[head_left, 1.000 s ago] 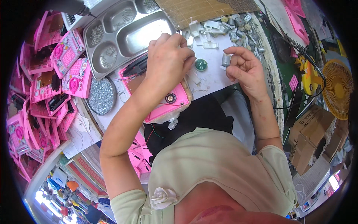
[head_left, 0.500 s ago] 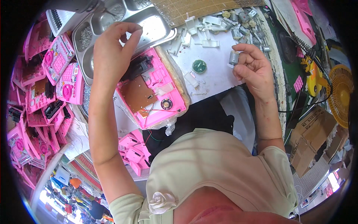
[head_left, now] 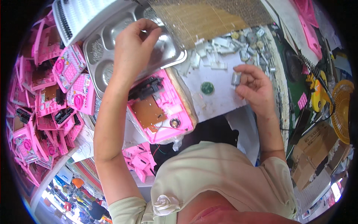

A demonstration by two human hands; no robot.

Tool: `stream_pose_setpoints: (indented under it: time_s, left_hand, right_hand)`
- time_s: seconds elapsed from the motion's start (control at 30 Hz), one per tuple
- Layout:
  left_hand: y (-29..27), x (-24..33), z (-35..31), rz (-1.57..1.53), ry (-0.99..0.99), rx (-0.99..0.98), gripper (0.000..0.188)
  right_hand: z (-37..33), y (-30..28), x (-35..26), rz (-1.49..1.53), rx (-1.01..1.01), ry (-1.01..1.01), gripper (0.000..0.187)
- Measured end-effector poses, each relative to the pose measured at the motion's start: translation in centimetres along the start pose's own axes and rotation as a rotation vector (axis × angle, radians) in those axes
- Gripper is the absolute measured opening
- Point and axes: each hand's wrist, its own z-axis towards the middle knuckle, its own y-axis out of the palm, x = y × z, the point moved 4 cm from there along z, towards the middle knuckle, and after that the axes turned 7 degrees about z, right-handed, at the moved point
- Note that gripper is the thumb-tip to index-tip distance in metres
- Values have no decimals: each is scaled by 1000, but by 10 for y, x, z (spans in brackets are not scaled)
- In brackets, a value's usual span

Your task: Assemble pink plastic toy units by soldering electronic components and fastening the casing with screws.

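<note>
My left hand hangs over the silver compartment tray, its thumb and forefinger pinched together; what they hold, if anything, is too small to make out. Held up in my right hand, between thumb and bent fingers, is a small silver cylindrical motor. Below my left hand lies an open pink plastic casing on a padded rest. Inside it are a brown board, a black part, a round speaker and thin wires. A round green tub stands between my hands.
White plastic pieces and several motors lie at the far side of the white table. Stacked pink casings crowd the left. On the right are a cardboard box, a yellow fan and a yellow tool.
The whole view has shifted, so the scene sits lower. Against the tray, my left hand has moved away and to the right. My right hand keeps the motor in nearly the same place.
</note>
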Motion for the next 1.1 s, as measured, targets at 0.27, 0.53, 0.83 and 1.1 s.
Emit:
stream_pose_setpoints:
  time_s: [0.27, 0.53, 0.83, 1.1]
  left_hand:
    - [9, -1, 66, 83, 169, 116, 21]
    - [25, 32, 78, 598, -2, 81, 23]
    - [37, 29, 94, 591, 27, 210, 23]
    - [27, 33, 88, 586, -6, 146, 26]
  right_hand:
    - [-2, 0, 0, 16, -27, 3, 48]
    - [-3, 2, -1, 32, -23, 8, 48]
    - [-14, 0, -5, -1, 0, -20, 47]
    - [-22, 1, -6, 16, -26, -71, 45]
